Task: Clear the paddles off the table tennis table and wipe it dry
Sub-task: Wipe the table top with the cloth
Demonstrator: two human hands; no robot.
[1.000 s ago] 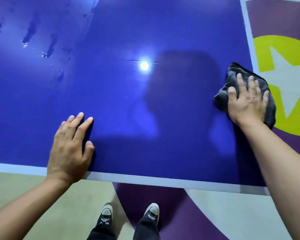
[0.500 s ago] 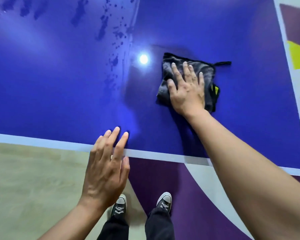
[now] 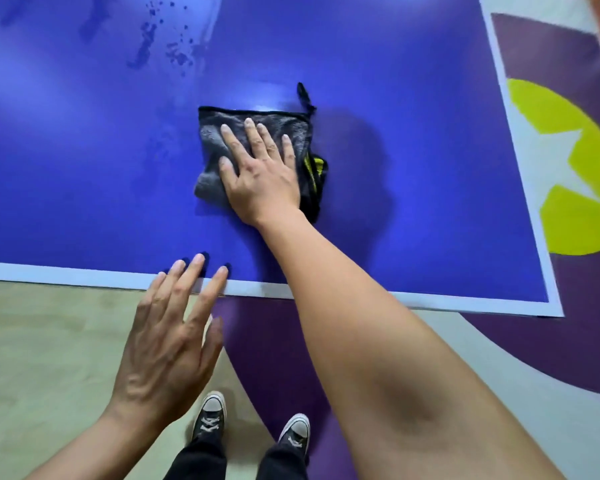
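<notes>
The blue table tennis table fills the upper view, its white edge line along the near side. A dark grey cloth with a black hem and a yellow label lies flat on it near the middle. My right hand presses down on the cloth with straight, spread fingers. My left hand hovers at the near edge, fingers straight, its fingertips on the white line. Water drops and smears sit on the table's far left. No paddle is in view.
The table's right edge runs down to the near right corner. Beyond it the floor is purple with a yellow disc and white star. Tan and purple floor and my two black sneakers lie below the near edge.
My right hand has slid the cloth from the table's right edge leftward to the middle. My left hand has drawn back from the surface to the near edge.
</notes>
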